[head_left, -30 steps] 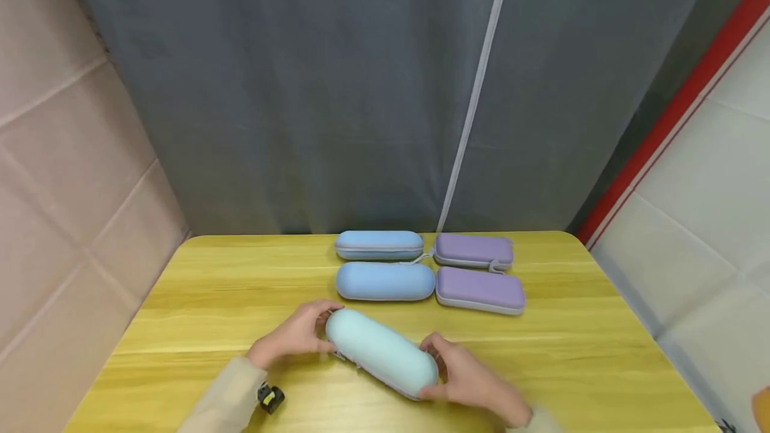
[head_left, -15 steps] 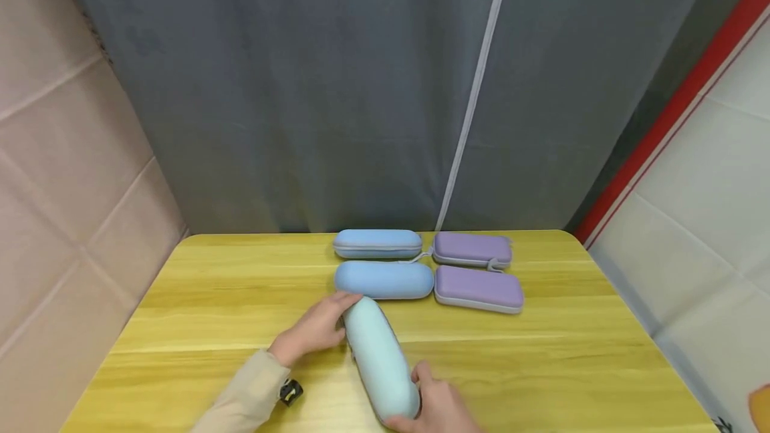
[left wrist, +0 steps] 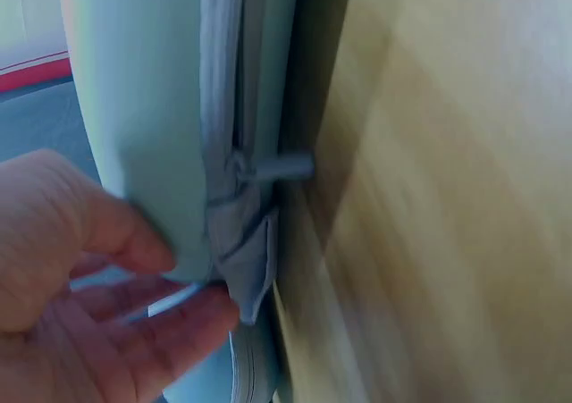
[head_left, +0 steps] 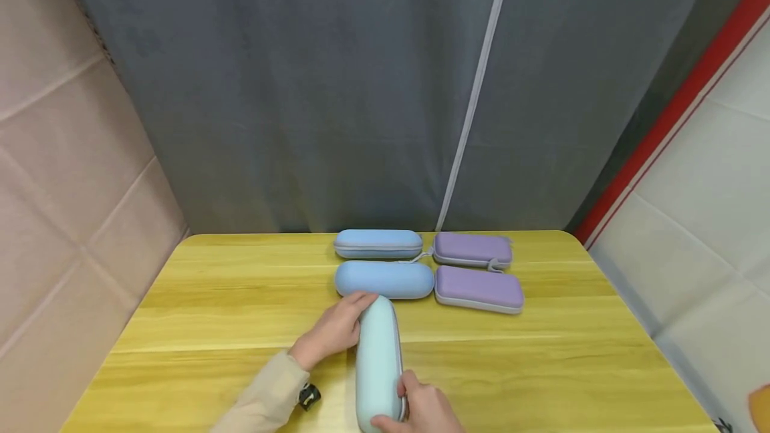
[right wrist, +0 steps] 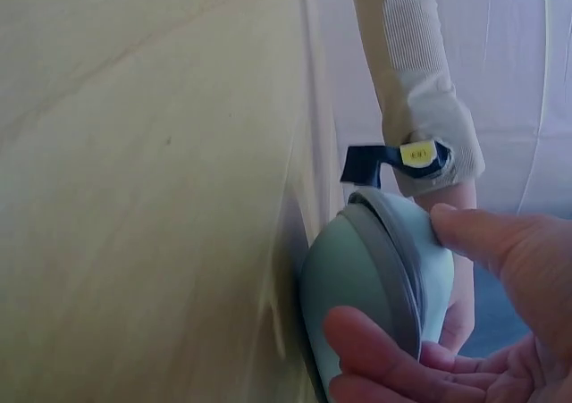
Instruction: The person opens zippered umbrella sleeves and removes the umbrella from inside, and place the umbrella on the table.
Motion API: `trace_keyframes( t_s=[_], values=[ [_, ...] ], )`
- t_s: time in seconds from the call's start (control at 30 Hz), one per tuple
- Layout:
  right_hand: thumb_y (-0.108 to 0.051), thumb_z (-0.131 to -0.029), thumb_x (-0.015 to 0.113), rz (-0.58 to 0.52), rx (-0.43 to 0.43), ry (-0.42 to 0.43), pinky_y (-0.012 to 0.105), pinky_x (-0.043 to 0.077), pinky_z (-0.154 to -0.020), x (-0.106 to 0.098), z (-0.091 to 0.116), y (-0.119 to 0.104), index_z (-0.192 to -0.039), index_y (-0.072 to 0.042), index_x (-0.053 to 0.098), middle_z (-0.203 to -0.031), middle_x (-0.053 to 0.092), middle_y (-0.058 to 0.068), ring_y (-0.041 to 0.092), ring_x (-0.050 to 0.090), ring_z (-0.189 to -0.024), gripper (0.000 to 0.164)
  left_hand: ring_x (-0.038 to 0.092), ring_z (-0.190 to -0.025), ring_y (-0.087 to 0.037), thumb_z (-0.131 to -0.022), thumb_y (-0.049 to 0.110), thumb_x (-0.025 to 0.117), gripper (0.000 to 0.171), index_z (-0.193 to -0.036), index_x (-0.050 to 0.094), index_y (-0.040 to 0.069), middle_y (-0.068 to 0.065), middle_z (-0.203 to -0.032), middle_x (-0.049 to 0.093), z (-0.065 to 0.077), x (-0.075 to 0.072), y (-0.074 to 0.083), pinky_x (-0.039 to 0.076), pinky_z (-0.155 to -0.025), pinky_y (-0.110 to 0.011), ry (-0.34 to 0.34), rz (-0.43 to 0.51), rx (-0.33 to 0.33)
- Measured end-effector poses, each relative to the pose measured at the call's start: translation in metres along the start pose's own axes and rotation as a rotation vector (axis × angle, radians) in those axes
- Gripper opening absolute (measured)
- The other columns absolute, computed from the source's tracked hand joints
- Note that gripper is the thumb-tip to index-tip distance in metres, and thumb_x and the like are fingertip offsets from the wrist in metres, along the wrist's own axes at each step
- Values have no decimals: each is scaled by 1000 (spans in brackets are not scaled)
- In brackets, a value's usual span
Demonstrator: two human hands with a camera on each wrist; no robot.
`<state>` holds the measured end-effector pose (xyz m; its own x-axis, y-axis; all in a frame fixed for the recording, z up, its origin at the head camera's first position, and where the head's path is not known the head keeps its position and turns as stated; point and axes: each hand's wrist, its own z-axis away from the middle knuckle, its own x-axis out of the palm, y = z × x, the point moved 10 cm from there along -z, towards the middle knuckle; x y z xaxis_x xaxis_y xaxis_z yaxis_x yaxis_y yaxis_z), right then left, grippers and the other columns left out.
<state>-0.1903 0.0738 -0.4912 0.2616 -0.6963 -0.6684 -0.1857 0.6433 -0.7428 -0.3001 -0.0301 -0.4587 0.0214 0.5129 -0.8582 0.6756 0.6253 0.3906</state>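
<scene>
A mint-green zippered hard case (head_left: 377, 359) lies lengthwise, pointing away from me, near the front of the table. At its far end, my left hand (head_left: 333, 329) holds it with thumb and fingers; in the left wrist view a zip pull (left wrist: 284, 166) and a grey fabric tab (left wrist: 246, 260) show by the fingertips. My right hand (head_left: 424, 409) grips the near end, thumb on one side and fingers on the other. A grey zip seam (right wrist: 389, 251) crosses that rounded end in the right wrist view.
Just beyond the mint case, two blue cases (head_left: 385, 279) lie one behind the other. To their right are two purple cases (head_left: 479, 288), flatter and with grey edges. A grey curtain (head_left: 301, 119) hangs behind the wooden table (head_left: 216, 326).
The mint case has turned clockwise from a diagonal to nearly straight away from me. Its zip seam now shows along the right side. Both hands stayed on its ends.
</scene>
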Motion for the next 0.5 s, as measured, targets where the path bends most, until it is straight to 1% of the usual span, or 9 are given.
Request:
trace_keyframes(
  t_s=[0.13, 0.2, 0.23, 0.3, 0.37, 0.43, 0.5],
  values=[
    [-43, -77, 73, 22, -84, 25, 17, 34, -41, -3, -1, -4, -81, -14, 45, -54, 39, -15, -3, 35, -42, 40, 57, -107, -27, -81, -5, 54, 44, -125, 58, 1, -13, -119, 59, 4, -4, -1, 51, -80, -40, 125, 11, -113],
    [-41, -79, 72, 27, -164, 57, 14, 33, -41, -7, 0, -8, -80, -14, 47, -55, 39, -17, -6, 35, -44, 37, 59, -103, -28, -83, 0, 55, 39, -122, 60, 0, -14, -116, 60, 8, -6, -1, 52, -76, -41, 180, 21, -194],
    [-38, -81, 71, 27, -210, 81, 13, 33, -41, -10, 0, -10, -79, -14, 49, -56, 40, -17, -8, 35, -45, 33, 59, -102, -29, -85, 4, 55, 37, -122, 59, -1, -15, -115, 60, 10, -7, -1, 52, -75, -42, 197, 27, -236],
    [-30, -86, 68, 7, -304, 137, 10, 33, -42, -16, 2, -16, -79, -13, 53, -56, 43, -17, -11, 35, -46, 23, 60, -99, -32, -89, 15, 57, 40, -123, 56, -4, -19, -113, 59, 14, -6, 0, 52, -72, -45, 198, 31, -322],
    [-18, -90, 63, -18, -388, 203, 7, 33, -42, -25, 4, -21, -78, -11, 57, -55, 45, -17, -14, 34, -47, 14, 60, -97, -36, -89, 30, 60, 54, -127, 50, -7, -23, -113, 58, 18, -4, 1, 52, -71, -48, 166, 40, -404],
    [-9, -91, 59, -31, -428, 264, 7, 33, -42, -32, 5, -23, -78, -10, 60, -54, 47, -16, -16, 35, -47, 13, 60, -92, -38, -84, 42, 64, 72, -131, 44, -8, -26, -112, 56, 22, -1, 1, 51, -68, -49, 133, 50, -463],
    [-5, -91, 57, -48, -430, 293, 7, 33, -42, -38, 4, -23, -79, -9, 61, -53, 48, -15, -16, 36, -47, 13, 60, -89, -38, -78, 49, 68, 85, -134, 40, -8, -28, -112, 55, 24, 2, 0, 51, -67, -48, 109, 60, -499]
  ],
)
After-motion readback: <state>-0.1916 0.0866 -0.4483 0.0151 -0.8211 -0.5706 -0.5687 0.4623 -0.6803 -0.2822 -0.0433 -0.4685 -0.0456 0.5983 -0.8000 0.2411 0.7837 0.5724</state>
